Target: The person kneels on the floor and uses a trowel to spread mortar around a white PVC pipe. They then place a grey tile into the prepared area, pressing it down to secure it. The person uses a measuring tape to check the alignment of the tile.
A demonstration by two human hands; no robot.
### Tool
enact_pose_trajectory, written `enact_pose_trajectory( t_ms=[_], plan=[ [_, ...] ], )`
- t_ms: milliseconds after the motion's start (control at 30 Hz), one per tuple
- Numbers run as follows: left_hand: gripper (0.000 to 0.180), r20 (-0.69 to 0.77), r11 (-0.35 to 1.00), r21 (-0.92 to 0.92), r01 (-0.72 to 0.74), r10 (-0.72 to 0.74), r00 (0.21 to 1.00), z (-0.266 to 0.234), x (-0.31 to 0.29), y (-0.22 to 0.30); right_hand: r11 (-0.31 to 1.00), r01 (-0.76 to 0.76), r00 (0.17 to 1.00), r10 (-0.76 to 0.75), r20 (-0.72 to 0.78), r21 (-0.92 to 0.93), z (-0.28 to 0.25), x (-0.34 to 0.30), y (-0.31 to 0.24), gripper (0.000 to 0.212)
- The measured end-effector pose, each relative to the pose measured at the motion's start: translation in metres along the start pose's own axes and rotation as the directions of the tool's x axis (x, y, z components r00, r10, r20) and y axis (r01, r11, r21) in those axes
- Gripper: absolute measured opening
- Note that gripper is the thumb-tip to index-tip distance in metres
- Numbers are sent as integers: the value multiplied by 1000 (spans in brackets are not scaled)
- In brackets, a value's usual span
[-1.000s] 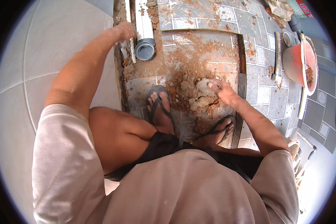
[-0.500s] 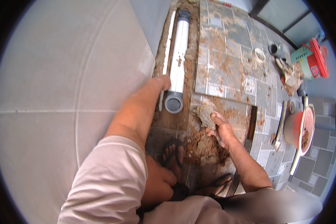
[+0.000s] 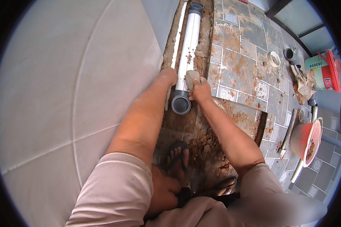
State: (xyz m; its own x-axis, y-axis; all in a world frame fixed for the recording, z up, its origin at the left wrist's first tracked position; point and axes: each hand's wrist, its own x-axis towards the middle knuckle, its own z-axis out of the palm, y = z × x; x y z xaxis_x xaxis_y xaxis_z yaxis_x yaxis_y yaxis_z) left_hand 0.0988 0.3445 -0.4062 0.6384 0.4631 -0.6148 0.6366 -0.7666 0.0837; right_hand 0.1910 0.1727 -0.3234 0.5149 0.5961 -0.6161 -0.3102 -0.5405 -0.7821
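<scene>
A white pipe [image 3: 189,45] with dark grey end fittings lies lengthwise in a dirt trench beside the wall. The nearer grey fitting [image 3: 181,104] opens upward. My left hand [image 3: 169,76] reaches down at the pipe's left side, near a thin white pipe [image 3: 178,38]. Its fingers are hidden from sight. On the other side, my right hand [image 3: 201,90] grips a rough grey chunk [image 3: 192,78], stone or hardened mortar, against the white pipe's right side just above the near fitting.
Tiled floor [image 3: 246,56] strewn with soil borders the trench on the right. Loose dirt [image 3: 208,145] lies near my sandalled feet. Farther right are a white ring [image 3: 274,59], a lidded red and green bucket [image 3: 322,72], a hammer-like tool [image 3: 288,136] and a reddish pail [image 3: 306,142].
My right hand has carried the grey chunk up and left, from over the loose dirt to the white pipe's side. My left hand stays beside the pipe.
</scene>
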Motion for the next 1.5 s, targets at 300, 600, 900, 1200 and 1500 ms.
enact_pose_trajectory(
  t_ms=[300, 600, 900, 1200, 1500],
  plan=[
    [39, 5, 863, -460, 208, -231, 973, -21, -18, 19, 994, 75, 990, -65, -122, 76, 6, -16, 60, 52],
    [63, 270, 369, -868, 332, -211, 940, -23, -18, 33, 880, 299, 860, -416, -296, -368, 37, 78, 45, 51],
    [63, 267, 309, -915, 259, -17, 964, -17, -31, 37, 670, 557, 753, -657, -42, -491, 6, -37, 84, 46],
    [71, 83, 595, -786, 167, -165, 983, -5, -6, 14, 413, 161, 808, -576, -120, -896, -173, -84, 189, 56],
    [55, 350, 757, -599, 261, -45, 935, -53, -66, 59, 484, 373, 798, -603, 7, -792, -187, -106, 203, 57]
  ],
)
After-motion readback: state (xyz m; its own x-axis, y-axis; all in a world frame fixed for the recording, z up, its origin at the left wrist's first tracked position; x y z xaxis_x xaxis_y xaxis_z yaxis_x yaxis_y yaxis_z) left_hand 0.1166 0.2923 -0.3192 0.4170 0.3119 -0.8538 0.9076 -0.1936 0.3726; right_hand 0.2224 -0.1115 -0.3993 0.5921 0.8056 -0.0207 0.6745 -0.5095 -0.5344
